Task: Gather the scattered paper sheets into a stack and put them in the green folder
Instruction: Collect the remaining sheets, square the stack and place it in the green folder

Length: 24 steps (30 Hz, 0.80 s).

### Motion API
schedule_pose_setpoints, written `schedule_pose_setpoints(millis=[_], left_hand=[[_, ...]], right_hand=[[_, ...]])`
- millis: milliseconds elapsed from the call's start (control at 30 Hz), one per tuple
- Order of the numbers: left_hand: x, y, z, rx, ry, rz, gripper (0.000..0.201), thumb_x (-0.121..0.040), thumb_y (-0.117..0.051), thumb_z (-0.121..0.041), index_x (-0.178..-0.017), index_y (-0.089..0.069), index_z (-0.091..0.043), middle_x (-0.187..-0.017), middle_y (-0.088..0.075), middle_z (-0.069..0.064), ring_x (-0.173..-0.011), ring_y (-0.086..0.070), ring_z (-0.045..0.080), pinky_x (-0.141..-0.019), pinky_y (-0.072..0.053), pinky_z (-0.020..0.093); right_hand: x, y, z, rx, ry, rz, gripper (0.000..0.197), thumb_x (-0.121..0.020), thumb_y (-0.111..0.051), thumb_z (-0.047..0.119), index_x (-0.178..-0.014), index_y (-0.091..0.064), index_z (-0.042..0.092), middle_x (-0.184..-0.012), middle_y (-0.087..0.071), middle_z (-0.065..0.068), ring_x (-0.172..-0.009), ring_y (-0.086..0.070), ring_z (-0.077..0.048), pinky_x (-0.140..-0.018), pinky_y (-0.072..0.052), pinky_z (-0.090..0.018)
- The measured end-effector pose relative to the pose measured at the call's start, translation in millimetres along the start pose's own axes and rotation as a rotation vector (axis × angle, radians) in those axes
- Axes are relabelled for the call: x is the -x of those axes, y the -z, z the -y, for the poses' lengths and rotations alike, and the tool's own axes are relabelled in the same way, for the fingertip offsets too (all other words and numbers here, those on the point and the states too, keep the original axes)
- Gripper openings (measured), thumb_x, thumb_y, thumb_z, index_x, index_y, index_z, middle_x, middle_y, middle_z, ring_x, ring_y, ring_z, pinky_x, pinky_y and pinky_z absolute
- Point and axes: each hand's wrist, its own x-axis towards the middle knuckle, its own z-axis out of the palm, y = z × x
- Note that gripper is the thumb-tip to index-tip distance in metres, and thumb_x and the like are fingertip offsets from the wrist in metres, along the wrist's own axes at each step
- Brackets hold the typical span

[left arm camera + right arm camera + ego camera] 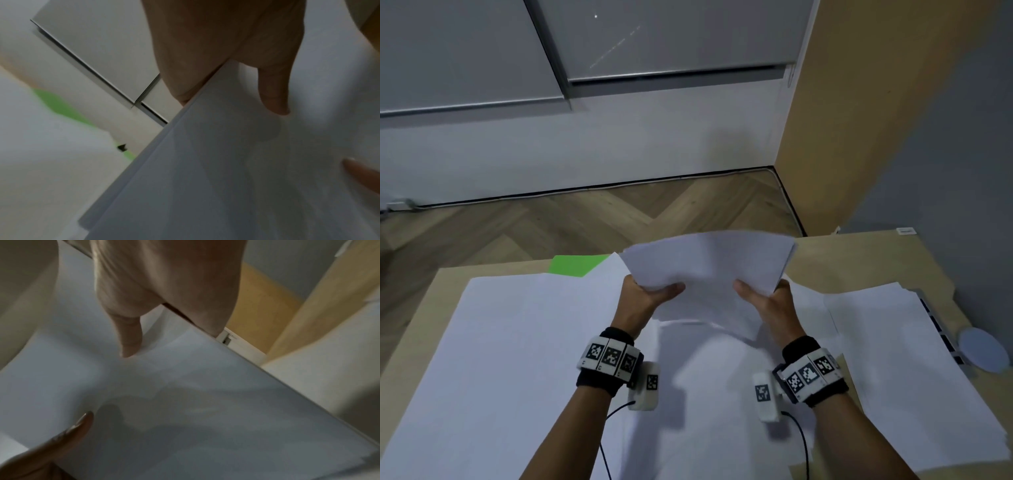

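Both hands grip a stack of paper (709, 270) above the table (859, 260): left hand (643, 298) and right hand (770, 301) at its sides. The green folder (573, 264) peeks out at the table's far edge.

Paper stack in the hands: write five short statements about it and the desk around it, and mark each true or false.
1. Both hands hold the paper stack. True: the left hand and right hand grip its two sides, thumbs on top.
2. The stack lies flat on the table. False: it is lifted, with its lower edge near the sheets below.
3. The green folder lies open on top of the sheets. False: only a corner shows at the far edge, mostly covered by paper.
4. More loose sheets lie on the table. True.
5. The right hand is empty. False: it holds the stack.
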Motion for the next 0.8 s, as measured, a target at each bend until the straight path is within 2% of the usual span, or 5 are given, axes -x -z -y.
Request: schedule_pose_setpoints(millis=[133,233,433,600,800], left_hand=[[4.6,-1.8,32.3,-0.022,0.166,0.028,0.041,-0.063,-0.086,0.005,-0.097,-0.072,-0.014,-0.099,-0.075,0.007,-0.093,-0.071,0.021,-0.081,-0.054,0.037],[4.0,-0.2,43.7,-0.049,0.195,0.013,0.047,-0.054,-0.089,-0.009,-0.097,-0.072,-0.013,-0.101,-0.075,0.008,-0.095,-0.07,0.023,-0.085,-0.056,0.041],[1.7,0.7,22.1,0.016,0.082,0.028,0.035,-0.059,-0.085,-0.006,-0.091,-0.073,-0.01,-0.092,-0.076,0.006,-0.084,-0.071,0.017,-0.072,-0.057,0.028],[12.6,-0.8,63.8,-0.042,0.263,0.032,0.045,-0.055,-0.089,0.005,-0.093,-0.073,-0.014,-0.094,-0.076,0.002,-0.097,-0.069,0.027,-0.083,-0.057,0.038],[11.7,-11.6,71.1,-0.16,0.285,0.081,0.034,-0.065,-0.083,0.009,-0.087,-0.073,-0.015,-0.084,-0.076,-0.005,-0.082,-0.069,0.015,-0.073,-0.057,0.025]], right_hand=[[-0.5,0.0,-26.0,0.042,-0.096,0.05,0.023,-0.076,-0.081,-0.006,-0.09,-0.071,0.01,-0.081,-0.077,0.003,-0.073,-0.073,-0.007,-0.063,-0.055,-0.019],[-3.1,-3.4,-40.0,0.034,-0.145,0.008,0.033,-0.071,-0.089,0.007,-0.098,-0.072,0.005,-0.095,-0.078,-0.008,-0.092,-0.074,-0.025,-0.079,-0.059,-0.034],[-3.0,2.6,-23.0,0.007,-0.054,0.024,0.028,-0.075,-0.086,0.004,-0.101,-0.073,0.004,-0.094,-0.078,-0.008,-0.085,-0.074,-0.021,-0.077,-0.059,-0.032],[4.0,10.6,-51.4,0.02,-0.131,0.05,0.032,-0.069,-0.085,-0.009,-0.094,-0.075,0.007,-0.09,-0.078,-0.007,-0.083,-0.073,-0.021,-0.07,-0.058,-0.026],[-2.3,23.8,-71.3,0.009,-0.249,-0.045,0.053,-0.067,-0.091,0.005,-0.113,-0.066,0.0,-0.104,-0.076,-0.01,-0.101,-0.071,-0.031,-0.09,-0.059,-0.043]])
